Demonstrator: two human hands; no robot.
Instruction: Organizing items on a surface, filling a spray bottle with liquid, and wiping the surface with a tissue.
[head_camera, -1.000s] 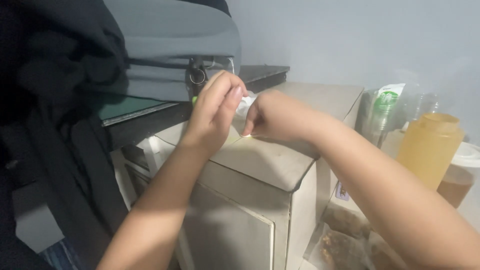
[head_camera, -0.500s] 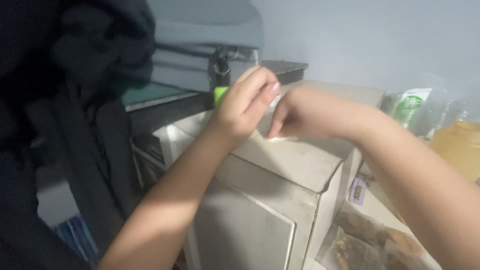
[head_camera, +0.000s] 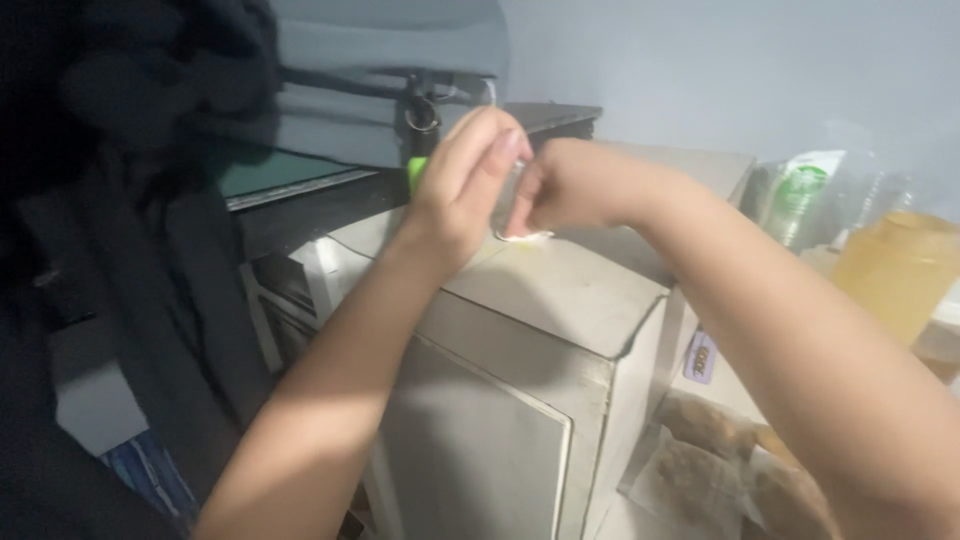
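On top of the white cabinet (head_camera: 570, 300), we are holding our two hands close together. Our left hand (head_camera: 460, 190) is curling its fingers around a small clear thing (head_camera: 507, 205), and our right hand (head_camera: 570, 190) is pinching the same thing from the other side. It is sitting just above the cabinet top, too blurry to tell what it is. Behind our left hand, a bright green bit (head_camera: 417, 172) is peeking out. Beside the cabinet, a yellow bottle (head_camera: 900, 275) is standing.

Small pale object (head_camera: 522, 232) mostly hidden behind both hands' fingers (head_camera: 480, 160); yellow bottle (head_camera: 900, 275) blurred, edge-cut.
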